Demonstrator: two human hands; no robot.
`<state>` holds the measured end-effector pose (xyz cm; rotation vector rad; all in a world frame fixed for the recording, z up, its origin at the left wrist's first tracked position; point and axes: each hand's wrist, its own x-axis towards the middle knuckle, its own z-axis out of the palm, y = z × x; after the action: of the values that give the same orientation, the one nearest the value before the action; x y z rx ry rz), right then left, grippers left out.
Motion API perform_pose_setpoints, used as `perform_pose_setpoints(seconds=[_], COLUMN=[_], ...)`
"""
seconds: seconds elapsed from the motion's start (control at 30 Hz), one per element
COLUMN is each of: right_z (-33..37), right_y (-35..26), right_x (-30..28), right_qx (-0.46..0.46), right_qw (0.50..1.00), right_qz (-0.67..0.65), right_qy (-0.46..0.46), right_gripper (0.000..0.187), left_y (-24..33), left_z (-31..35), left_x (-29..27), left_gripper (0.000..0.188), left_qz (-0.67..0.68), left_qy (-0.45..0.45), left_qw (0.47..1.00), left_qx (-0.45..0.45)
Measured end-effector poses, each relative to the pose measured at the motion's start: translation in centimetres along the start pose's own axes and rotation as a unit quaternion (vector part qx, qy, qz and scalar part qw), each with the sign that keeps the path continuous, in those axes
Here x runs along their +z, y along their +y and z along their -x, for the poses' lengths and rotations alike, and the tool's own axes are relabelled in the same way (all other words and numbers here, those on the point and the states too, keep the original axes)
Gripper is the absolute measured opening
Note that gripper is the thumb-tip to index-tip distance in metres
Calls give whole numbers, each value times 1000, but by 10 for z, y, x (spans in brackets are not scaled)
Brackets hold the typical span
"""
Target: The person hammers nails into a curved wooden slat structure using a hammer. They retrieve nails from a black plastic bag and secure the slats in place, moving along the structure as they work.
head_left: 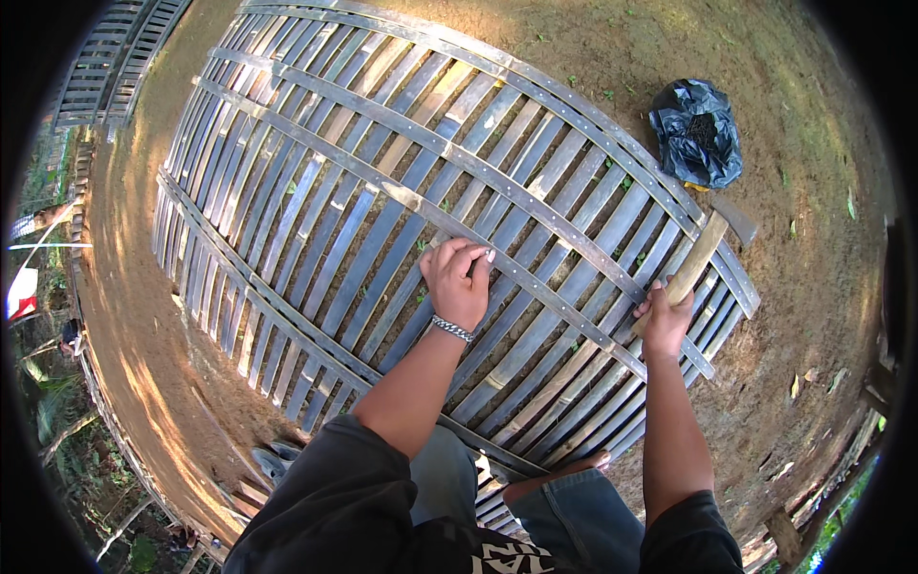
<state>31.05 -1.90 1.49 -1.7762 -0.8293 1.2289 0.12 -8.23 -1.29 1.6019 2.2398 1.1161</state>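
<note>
My right grip (666, 323) is grasping a hatchet (696, 258); my left grip (459, 282), contents unclear, is probably fastening the rail (550, 302), needing careful taps.

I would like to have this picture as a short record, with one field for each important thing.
Left hand: bent fingers at a cross strip of the slatted panel; pinched item unclear
Right hand: grips a wooden-handled, axe-like tool
Black plastic bag: open, on the ground beside the panel; dark contents unidentifiable
Bracelet: silver chain, on left wrist
Upper left: another slatted panel
</note>
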Motion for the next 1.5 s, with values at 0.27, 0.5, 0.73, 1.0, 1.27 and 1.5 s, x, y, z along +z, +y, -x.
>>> perform_pose_setpoints(seconds=[0.27,0.5,0.73,1.0,1.27,1.5], right_z=[17,111,120,117,115,114], right_y=[-6,-12,-22,-20,-28,-27], right_x=[0,12,40,40,36,37], right_qx=[-9,-76,-173,-244,-291,-330], right_qw=[1000,911,829,822,819,813], right_qz=[6,310,404,398,383,372], right_qy=[-16,-260,-346,-328,-313,-301], right_gripper=[37,36,45,46,46,45], left_y=[0,-1,1,3,3,5], left_z=[-2,-3,-4,-6,-6,-6], left_x=[-1,-3,-5,-6,-5,-7], left_gripper=[7,8,3,4,6,6], left_qz=[2,8,-3,16,27,30], left_qy=[9,9,0,-3,-3,-6], left_qw=[999,1000,1000,1000,1000,999], left_qx=[31,26,9,-7,-14,-17])
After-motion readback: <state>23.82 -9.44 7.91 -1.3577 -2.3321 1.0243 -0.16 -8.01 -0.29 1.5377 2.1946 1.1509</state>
